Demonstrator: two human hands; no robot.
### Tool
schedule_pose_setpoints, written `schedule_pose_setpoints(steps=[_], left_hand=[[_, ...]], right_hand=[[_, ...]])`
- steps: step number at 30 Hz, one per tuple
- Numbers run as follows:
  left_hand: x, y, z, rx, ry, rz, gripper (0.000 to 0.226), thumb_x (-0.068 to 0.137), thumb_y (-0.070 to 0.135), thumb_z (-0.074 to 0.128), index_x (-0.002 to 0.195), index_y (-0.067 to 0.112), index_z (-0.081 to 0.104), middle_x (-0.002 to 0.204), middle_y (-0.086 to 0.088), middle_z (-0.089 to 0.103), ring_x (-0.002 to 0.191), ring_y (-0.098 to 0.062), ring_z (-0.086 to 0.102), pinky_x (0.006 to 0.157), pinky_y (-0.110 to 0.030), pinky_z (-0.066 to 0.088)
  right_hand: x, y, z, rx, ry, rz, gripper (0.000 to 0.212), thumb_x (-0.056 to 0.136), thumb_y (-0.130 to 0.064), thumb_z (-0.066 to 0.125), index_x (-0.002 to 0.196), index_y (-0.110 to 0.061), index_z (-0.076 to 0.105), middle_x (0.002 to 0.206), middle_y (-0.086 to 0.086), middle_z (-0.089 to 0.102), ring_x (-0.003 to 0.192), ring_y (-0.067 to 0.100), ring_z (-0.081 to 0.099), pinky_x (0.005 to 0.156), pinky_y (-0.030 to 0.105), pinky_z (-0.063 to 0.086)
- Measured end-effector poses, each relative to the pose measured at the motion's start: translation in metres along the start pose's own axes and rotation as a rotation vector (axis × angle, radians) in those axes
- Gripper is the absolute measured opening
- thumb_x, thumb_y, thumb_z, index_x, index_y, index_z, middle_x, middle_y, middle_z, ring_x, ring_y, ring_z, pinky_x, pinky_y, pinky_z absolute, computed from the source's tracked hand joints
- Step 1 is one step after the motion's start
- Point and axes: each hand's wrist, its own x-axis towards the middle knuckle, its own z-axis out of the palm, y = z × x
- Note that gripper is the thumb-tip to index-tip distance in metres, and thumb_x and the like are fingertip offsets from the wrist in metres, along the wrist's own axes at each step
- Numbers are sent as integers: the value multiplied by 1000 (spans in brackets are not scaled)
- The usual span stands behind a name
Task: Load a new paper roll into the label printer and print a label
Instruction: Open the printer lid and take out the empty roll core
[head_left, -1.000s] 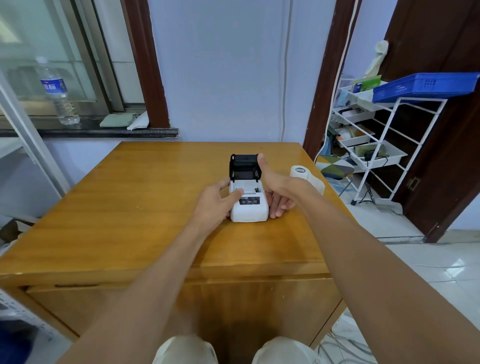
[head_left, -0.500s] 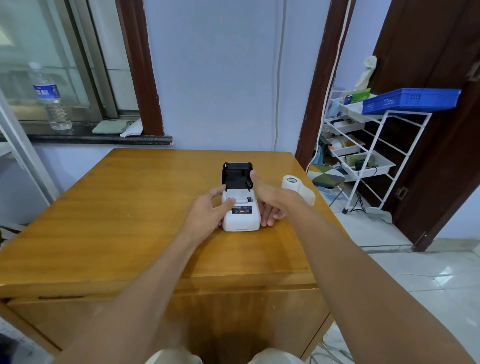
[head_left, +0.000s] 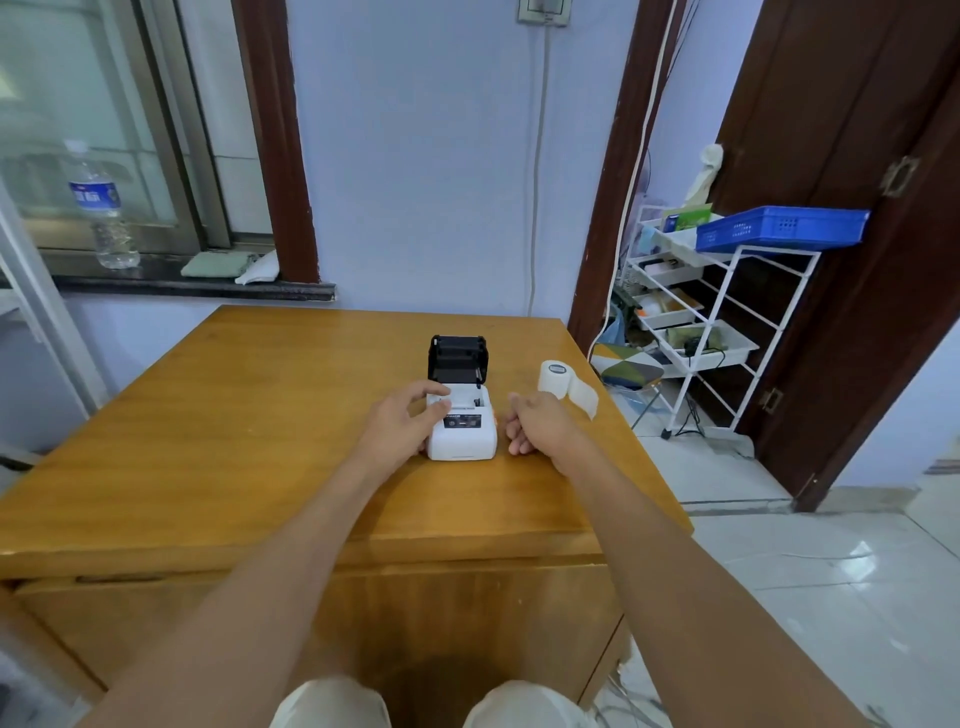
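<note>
Wooden table (head_left: 260, 441), person seated at near edge. Left hand (head_left: 402, 423) cupped against left flank of label printer (head_left: 462, 431), thumb up over its top edge, steadying it. Printer white, centre of table; black lid (head_left: 458, 358) stands raised at the back, paper bay open and, as far as visible, with no roll in it. Right hand (head_left: 537, 426) just beside printer's right flank, apart from it, fingers loosely curled, holding nothing. Paper roll (head_left: 558, 376) upright on end, behind and to the right of that hand, loose tail trailing toward table's right edge. Right hand plainly nearer the roll; judge it makes the pick-up, reaching away and slightly outward.
</note>
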Motion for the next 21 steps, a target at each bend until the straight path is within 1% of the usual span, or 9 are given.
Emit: schedule_pose_setpoints(steps=[3,5,7,10,11,13,15,18,21], left_hand=[[0,-1,-3,16,-49,14,16,102,30,60,113,28,71,117,-3,71,66,-13,57,57,-22,51],[0,-2,-3,16,-49,22,11,101,30,61,105,28,72,112,-7,74,64,-15,57,59,-27,52],[1,-4,-4,-5,-24,29,8,99,29,65,99,27,72,112,-9,75,58,-14,57,58,-30,53],[3,-6,-4,-5,-20,37,5,96,32,67,94,31,72,109,-12,76,55,-14,58,60,-36,55],[4,-7,-3,-7,-24,38,5,96,32,68,93,31,71,108,-13,77,55,-14,58,60,-37,55],[5,-10,-3,-12,-26,44,5,95,33,68,93,30,71,110,-14,77,55,-14,59,59,-36,55],[6,-11,-3,-10,-29,52,6,95,35,68,94,30,71,110,-13,77,55,-14,59,59,-35,55],[8,-13,-3,-25,-39,58,15,94,44,68,95,29,69,108,-15,77,52,-14,58,59,-36,55],[10,-16,-3,-26,-42,58,15,93,44,68,96,29,69,106,-14,77,52,-14,59,58,-39,56]], right_hand=[[-5,4,-6,70,-27,-39,11,108,-16,47,110,-11,56,73,7,62,45,12,62,50,23,52],[-9,4,-4,83,-26,-64,16,105,-24,57,118,-15,57,74,5,63,46,12,63,49,23,51],[-7,4,-3,76,-17,-97,24,102,-34,64,117,-16,60,72,5,63,45,11,62,49,24,51],[-1,-4,-6,61,-21,-112,31,97,-40,70,114,-16,62,71,8,65,42,12,61,43,23,50],[1,-9,-7,16,10,-151,28,95,-40,72,110,-17,64,72,7,67,46,12,60,43,23,48],[9,-24,-7,-78,71,-313,20,91,-32,78,100,-16,71,82,0,71,65,10,62,57,25,50],[16,-41,-3,-233,-16,-475,15,88,-28,80,95,-15,77,83,-5,71,72,9,60,66,30,49],[25,-58,7,-649,-134,-563,18,89,-37,77,93,-20,81,68,-15,62,66,4,54,57,26,37],[36,-61,15,-804,-114,-570,18,90,-42,74,93,-26,80,70,-14,62,68,7,54,59,29,39]])
